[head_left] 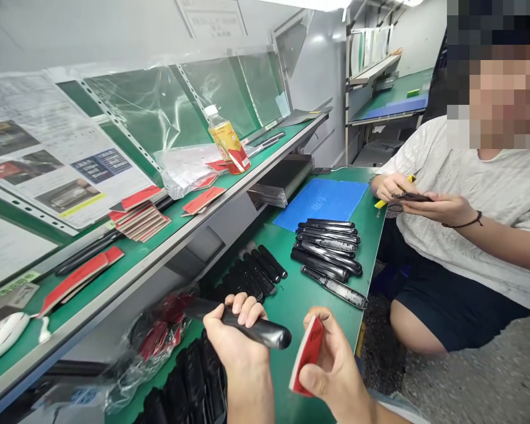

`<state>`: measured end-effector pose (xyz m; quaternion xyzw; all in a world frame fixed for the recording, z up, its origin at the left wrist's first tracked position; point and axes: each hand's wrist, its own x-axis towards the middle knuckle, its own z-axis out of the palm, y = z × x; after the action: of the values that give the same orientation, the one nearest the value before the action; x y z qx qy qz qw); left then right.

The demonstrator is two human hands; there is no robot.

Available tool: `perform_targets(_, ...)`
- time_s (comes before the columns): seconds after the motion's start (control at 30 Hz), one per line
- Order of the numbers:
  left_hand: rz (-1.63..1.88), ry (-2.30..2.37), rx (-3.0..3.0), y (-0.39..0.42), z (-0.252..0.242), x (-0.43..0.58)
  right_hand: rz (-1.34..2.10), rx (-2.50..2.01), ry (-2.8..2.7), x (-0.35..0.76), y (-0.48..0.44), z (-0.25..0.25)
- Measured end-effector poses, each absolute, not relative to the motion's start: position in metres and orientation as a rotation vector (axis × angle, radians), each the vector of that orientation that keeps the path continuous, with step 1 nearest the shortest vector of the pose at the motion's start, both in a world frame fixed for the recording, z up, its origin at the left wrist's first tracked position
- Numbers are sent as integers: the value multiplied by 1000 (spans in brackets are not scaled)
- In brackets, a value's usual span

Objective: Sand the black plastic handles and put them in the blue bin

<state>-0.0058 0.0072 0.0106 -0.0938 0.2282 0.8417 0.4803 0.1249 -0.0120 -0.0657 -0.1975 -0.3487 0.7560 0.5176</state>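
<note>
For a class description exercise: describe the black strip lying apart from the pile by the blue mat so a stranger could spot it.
On the green workbench, find the blue mat. Just below it lies a pile of glossy black handles. The black strip rests alone at the pile's lower edge, flat with a grey metallic face.

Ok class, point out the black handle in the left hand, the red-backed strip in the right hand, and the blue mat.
black handle [267, 331]: head view, on its rounded end beyond the hand.
red-backed strip [309, 353]: head view, on its red face.
blue mat [340, 203]: head view, on a bare part.
</note>
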Motion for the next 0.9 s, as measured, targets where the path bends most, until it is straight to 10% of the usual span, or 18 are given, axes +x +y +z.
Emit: perform_targets(0.9, 1488, 1216, 154, -12, -36, 5, 2119, -553, -638, 176, 14, -100)
